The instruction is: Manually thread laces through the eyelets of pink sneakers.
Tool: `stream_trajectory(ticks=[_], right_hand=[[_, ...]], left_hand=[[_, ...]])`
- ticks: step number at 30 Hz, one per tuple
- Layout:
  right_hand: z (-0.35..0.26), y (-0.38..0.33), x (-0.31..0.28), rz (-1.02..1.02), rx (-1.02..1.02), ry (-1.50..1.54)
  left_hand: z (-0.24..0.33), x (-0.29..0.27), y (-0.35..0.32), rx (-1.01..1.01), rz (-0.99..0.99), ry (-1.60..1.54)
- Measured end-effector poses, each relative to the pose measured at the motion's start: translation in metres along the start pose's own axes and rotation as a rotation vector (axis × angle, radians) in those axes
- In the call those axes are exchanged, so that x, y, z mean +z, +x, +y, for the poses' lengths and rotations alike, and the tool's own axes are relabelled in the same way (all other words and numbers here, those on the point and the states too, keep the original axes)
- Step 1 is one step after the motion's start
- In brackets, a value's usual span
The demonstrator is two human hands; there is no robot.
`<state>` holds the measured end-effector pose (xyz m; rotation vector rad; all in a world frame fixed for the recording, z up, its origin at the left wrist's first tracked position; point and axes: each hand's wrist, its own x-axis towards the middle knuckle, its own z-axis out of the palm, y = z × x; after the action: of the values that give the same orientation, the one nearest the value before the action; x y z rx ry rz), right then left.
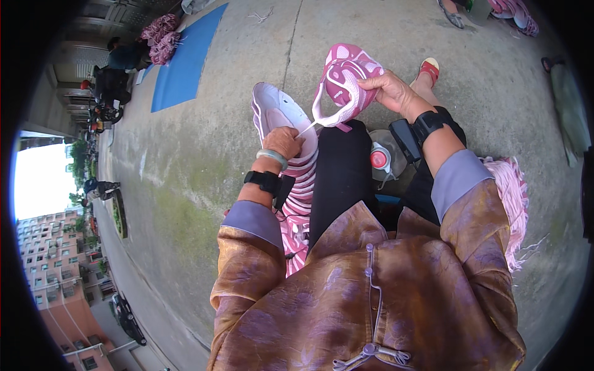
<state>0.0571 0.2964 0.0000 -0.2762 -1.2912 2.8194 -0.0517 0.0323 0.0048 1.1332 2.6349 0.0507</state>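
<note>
My right hand [387, 91] grips a pink shoe upper [346, 80] by its side, thumb on top, holding it above my knee. The upper has light pink trim and a loop-shaped collar opening. From that collar a short white cord [307, 129] runs taut to my left hand [283, 143], whose fingers are closed on its end. Beneath the left hand lies a long row of nested shoe uppers [300, 185], pink and white, along my left thigh. The foremost of them shows its pale lining [272, 105]. My left fingertips are partly hidden.
A round red-and-white object [379, 159] sits between my legs. More pink uppers [510, 204] with loose laces hang at my right. A blue mat [189, 59] lies on the concrete at the far left, near a person [127, 55] and a pink pile [162, 40]. Another person's foot [451, 13] shows at top right.
</note>
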Motion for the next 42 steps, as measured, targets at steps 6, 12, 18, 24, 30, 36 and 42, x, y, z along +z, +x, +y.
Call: stream_trajectory(ticks=[6,12,18,24,30,36,42], right_hand=[[0.004,-0.019,-0.018,0.005,-0.029,0.015],[0.017,-0.071,-0.045,-0.122,-0.043,0.034],[0.059,-0.135,-0.06,-0.115,0.122,0.167],[0.092,-0.145,-0.048,0.038,0.381,0.06],[0.089,-0.149,-0.033,0.285,0.469,-0.346],[0.087,-0.13,-0.01,0.412,0.192,-1.233],[0.105,-0.131,-0.007,0.426,0.361,-1.513]], left_hand=[[-0.002,-0.017,-0.025,-0.074,-0.055,-0.041],[0.064,-0.033,-0.075,0.138,0.015,-0.182],[0.099,0.031,-0.08,0.317,0.019,-0.19],[0.113,0.062,-0.048,0.15,-0.191,-0.327],[0.133,0.095,-0.038,0.107,-0.071,-0.074],[0.138,0.101,-0.043,0.212,-0.045,0.033],[0.135,0.072,-0.045,0.444,0.147,0.108]])
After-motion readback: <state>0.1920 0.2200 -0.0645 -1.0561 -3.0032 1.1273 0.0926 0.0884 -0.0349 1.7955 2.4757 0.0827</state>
